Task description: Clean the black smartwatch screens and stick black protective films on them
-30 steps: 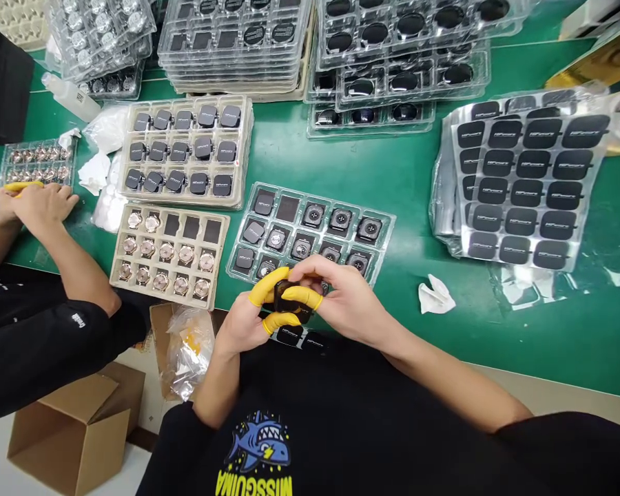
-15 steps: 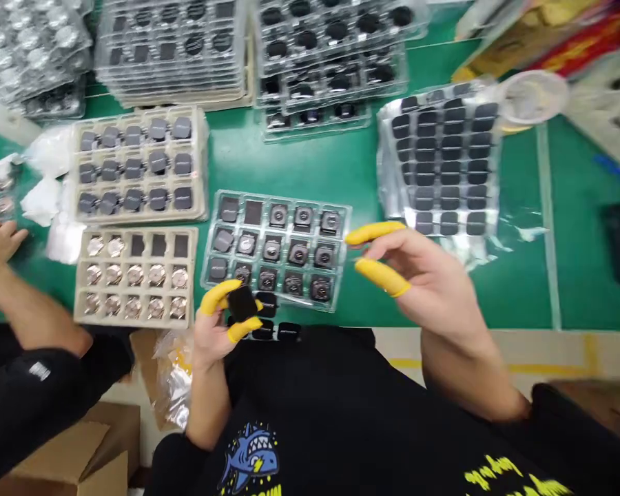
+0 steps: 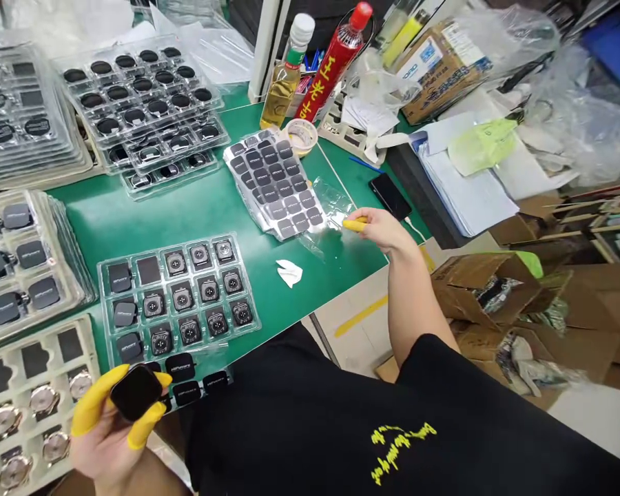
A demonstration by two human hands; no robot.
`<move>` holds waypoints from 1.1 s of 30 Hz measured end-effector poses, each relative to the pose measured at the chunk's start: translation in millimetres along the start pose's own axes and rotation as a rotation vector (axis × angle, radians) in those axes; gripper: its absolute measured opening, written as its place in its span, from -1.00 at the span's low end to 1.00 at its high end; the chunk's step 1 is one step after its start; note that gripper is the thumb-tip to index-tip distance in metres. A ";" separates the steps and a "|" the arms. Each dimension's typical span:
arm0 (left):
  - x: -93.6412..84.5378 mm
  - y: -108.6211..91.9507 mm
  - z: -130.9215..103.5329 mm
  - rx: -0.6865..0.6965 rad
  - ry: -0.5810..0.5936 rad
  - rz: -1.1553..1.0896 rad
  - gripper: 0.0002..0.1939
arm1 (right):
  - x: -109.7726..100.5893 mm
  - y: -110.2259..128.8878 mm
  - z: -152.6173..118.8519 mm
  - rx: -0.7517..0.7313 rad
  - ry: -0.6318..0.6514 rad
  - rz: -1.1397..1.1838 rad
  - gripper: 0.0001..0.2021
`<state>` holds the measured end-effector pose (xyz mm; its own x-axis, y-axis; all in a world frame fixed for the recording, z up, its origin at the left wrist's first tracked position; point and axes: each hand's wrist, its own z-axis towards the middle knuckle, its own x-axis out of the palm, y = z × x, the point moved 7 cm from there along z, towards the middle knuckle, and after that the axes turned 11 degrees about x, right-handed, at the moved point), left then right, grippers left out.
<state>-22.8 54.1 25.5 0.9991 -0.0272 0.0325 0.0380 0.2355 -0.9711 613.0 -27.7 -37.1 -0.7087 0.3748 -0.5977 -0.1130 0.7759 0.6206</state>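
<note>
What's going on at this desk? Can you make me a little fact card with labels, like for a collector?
Left hand: holds a dark rounded-square piece
Finger covers: yellow, on both hands
Right hand: held out beside clear plastic; can't tell if it grips anything
Clear tray: watch-like pieces in pockets
Sheets: rows of dark rounded squares
Phone: dark screen, white cable
Bottles: a red one and one with a white cap
Table: green

From my station I read "HiFuture" on black stickers (image 3: 180,367) at the tabletop's (image 3: 191,210) near edge. The red bottle (image 3: 331,72) toward the far edge carries yellow Chinese characters I can't make out.
</note>
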 end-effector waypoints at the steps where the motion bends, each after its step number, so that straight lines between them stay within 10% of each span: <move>1: 0.6 -1.4 -0.1 0.010 0.018 0.009 -0.36 | 8.1 0.8 5.6 -0.005 0.004 -0.020 -0.73; 8: 1.7 -8.6 -6.5 0.038 0.026 0.060 -0.38 | 37.5 10.2 19.1 -0.123 -0.211 -0.165 -0.79; 14: 4.6 -9.9 -13.5 0.080 -0.043 0.040 -0.38 | 43.2 7.2 -50.3 -0.348 -0.430 -0.192 -0.73; 20: 13.2 -0.9 -12.7 0.085 0.009 -0.036 -0.31 | 125.2 -5.1 -124.9 -0.605 -0.201 -0.244 -0.76; 24: 19.7 9.4 -14.3 0.026 0.060 -0.023 -0.30 | 135.2 3.4 -136.2 -0.685 -0.205 -0.180 -0.75; 29: 33.0 20.1 -20.9 0.005 0.201 0.072 -0.23 | 141.5 65.3 -187.6 -0.857 -0.100 0.049 -0.94; 33: 42.4 14.8 -22.1 0.121 0.285 0.080 -0.24 | 184.7 135.3 -274.3 -1.262 0.381 0.227 -0.83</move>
<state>19.8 34.9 7.3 0.9541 -0.2710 -0.1273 -0.0218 0.3613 -0.9322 275.8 7.4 75.7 -0.9228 0.1081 -0.3699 -0.3832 -0.3582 0.8514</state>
